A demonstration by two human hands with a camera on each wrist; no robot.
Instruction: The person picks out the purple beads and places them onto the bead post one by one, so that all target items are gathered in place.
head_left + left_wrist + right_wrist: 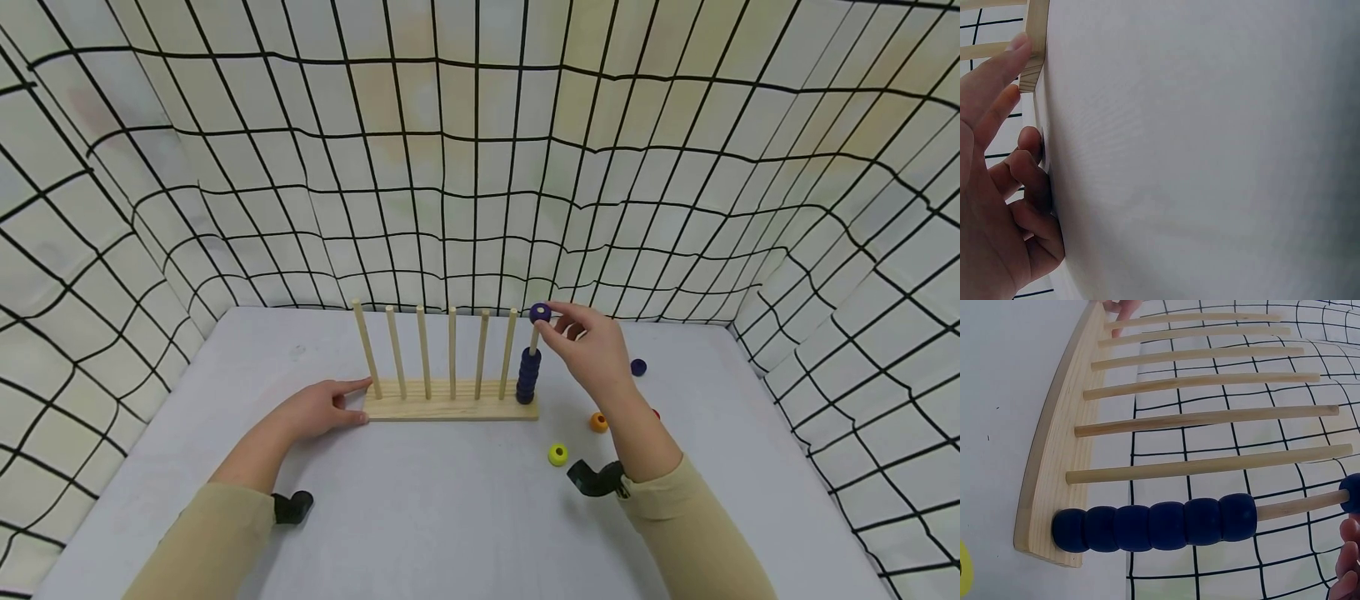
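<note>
A wooden stand with a flat base (450, 408) and several upright pegs rests on the white table. With thumb and forefinger, my left hand (318, 410) holds the base's left end; its other fingers are curled in the left wrist view. My right hand (596, 350) pinches a dark blue bead (536, 318) at the top of the rightmost peg, whose tip shows in the bead's hole. Lower on that peg sits a stack of several dark blue beads (1150, 526). The other pegs (1210, 467) carry no beads.
Right of the stand, a yellow-green bead (557, 455), an orange bead (597, 422) and another dark blue bead (638, 367) lie on the table (435, 508). A red bead (656, 413) is mostly hidden behind the right forearm. Black grid netting (480, 196) surrounds the table's back and sides.
</note>
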